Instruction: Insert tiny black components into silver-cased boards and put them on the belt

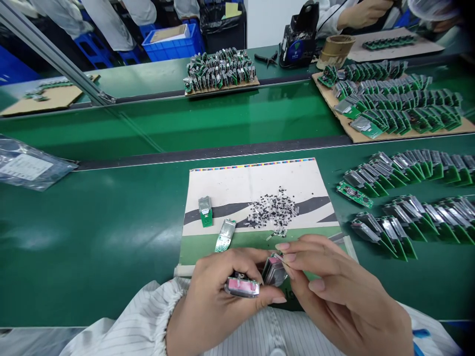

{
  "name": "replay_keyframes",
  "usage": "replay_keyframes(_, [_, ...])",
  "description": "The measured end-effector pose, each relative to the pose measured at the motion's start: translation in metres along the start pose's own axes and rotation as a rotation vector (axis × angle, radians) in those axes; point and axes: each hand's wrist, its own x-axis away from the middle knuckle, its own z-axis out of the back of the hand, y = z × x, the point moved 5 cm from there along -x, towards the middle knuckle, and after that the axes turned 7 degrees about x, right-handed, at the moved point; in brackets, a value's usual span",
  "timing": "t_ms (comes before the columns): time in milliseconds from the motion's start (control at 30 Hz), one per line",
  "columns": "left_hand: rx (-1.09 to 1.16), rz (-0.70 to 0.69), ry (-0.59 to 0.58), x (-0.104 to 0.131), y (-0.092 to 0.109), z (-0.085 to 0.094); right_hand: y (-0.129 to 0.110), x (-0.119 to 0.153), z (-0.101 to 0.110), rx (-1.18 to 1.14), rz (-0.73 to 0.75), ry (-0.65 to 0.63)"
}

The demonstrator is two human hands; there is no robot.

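Observation:
My left hand [226,291] is closed around two small circuit boards with displays. One board [243,287], with a pink strip along its end, sticks out below the fingers. The other board [274,271] is pinched between thumb and forefinger. At that board's top edge, my right hand [330,282] pinches something thin and tiny, partly hidden by the fingertips. Beyond the hands, a heap of tiny black-and-silver components [273,210] lies on a printed sheet [222,190]. Two more boards rest on the sheet: an upright-lying one [205,211] and a slanted one [225,235].
Rows of display boards [411,217] lean together at the right. Cardboard [343,118] holds more rows on the far right, and another stack of boards [220,71] stands across the green channel. A plastic bag [33,163] lies left. A co-worker's hand [365,12] shows at the top right.

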Motion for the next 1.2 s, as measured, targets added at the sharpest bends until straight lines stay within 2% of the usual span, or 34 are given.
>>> replay_keyframes(100, [-0.001, -0.021, -0.001, 0.000, 0.001, 0.000, -0.001, -0.002, -0.002, -0.009, -0.059, 0.002])
replay_keyframes(267, [0.017, -0.025, 0.001, 0.000, 0.004, 0.000, 0.000, 0.005, -0.002, -0.080, -0.272, 0.114])
replay_keyframes(333, [0.023, -0.014, 0.003, -0.001, 0.004, 0.000, -0.001, 0.004, -0.002, -0.081, -0.225, 0.079])
replay_keyframes(467, [0.012, -0.013, 0.010, -0.001, 0.003, 0.000, -0.003, -0.001, -0.001, -0.009, -0.007, 0.003])
replay_keyframes(600, [0.011, -0.020, 0.007, 0.000, 0.001, -0.001, -0.002, -0.003, -0.001, -0.002, 0.006, 0.008])
replay_keyframes(967, [-0.021, -0.036, 0.004, 0.001, 0.004, 0.000, 0.003, 0.005, -0.007, -0.122, -0.138, 0.022])
replay_keyframes(1133, [0.003, 0.002, 0.002, 0.001, 0.001, 0.000, 0.008, 0.015, -0.011, -0.414, -0.359, 0.139])
replay_keyframes(1200, [-0.007, -0.007, 0.007, 0.001, 0.001, 0.000, 0.008, 0.017, -0.012, -0.477, -0.399, 0.160])
